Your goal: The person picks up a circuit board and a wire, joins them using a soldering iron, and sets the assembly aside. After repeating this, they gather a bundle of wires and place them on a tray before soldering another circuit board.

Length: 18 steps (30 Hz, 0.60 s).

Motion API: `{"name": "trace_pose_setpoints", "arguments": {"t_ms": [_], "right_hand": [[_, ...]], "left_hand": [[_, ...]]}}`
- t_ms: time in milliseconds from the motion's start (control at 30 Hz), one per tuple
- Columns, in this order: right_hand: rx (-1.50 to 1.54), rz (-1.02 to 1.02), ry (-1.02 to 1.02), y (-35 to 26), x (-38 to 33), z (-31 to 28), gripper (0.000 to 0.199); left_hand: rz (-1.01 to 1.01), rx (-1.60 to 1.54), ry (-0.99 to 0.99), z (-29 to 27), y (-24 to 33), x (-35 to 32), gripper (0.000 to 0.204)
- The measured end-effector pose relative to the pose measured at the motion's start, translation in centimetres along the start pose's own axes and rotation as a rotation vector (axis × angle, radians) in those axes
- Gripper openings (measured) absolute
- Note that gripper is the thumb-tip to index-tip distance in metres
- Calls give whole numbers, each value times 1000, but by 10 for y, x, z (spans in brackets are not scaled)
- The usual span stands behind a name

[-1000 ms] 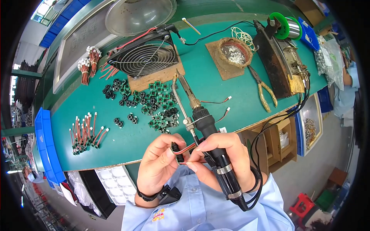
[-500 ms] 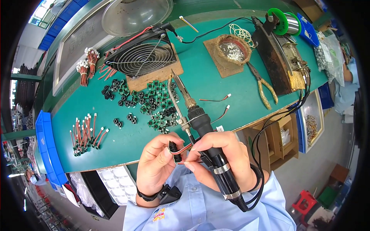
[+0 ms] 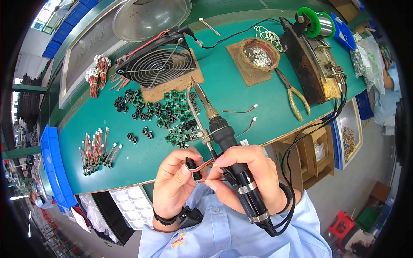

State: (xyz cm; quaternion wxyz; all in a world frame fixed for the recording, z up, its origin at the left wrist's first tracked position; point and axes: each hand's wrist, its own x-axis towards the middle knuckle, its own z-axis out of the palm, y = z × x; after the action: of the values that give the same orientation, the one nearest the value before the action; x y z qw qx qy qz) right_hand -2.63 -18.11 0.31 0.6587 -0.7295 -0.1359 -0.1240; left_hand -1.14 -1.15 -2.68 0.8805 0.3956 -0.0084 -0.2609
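Near 6 o'clock, over the worktop's front edge: both hands meet around a small part.
Left hand (image 3: 174, 187): fingers curled, thumb and forefinger pinching a small black part (image 3: 192, 167).
Part: sits between the two hands, just off the green worktop (image 3: 241, 92), with red wires (image 3: 207, 165) running from it toward 3 o'clock.
Right hand (image 3: 249, 178): wrapped around the black handle of a soldering iron (image 3: 234, 165), its fingertips also touching the red wires.
Iron: handle runs down to 5 o'clock, metal tip points to 11 o'clock over the worktop; its black cable loops round the right wrist.
Loose parts (image 3: 165, 114): a heap of black and green pieces at 12 o'clock from the hands, on the worktop.
Fan (image 3: 157, 62): black, with a wire grille, tilted, at 11 o'clock beyond the heap.
Wired parts (image 3: 97, 148): a row with red leads at 9 o'clock.
Pliers (image 3: 294, 96): yellow handles, at 2 o'clock.
Solder pot (image 3: 258, 53): round, on a brown pad, at 1 o'clock.
Solder spool (image 3: 318, 23): green, far at 1 o'clock.
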Motion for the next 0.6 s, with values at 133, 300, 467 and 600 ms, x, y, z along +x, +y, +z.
{"name": "trace_pose_setpoints", "arguments": {"t_ms": [133,300,467,600], "right_hand": [[-5,-8,14,0,0,1,42],[-9,-3,15,0,-1,1,42],[-29,-7,24,0,-1,1,42],[-23,0,16,1,-1,1,43]], "left_hand": [[12,-9,16,1,0,-1,28],[8,-12,28,1,0,-1,28],[23,7,25,0,-2,0,28],[29,22,37,2,-1,0,28]]}}
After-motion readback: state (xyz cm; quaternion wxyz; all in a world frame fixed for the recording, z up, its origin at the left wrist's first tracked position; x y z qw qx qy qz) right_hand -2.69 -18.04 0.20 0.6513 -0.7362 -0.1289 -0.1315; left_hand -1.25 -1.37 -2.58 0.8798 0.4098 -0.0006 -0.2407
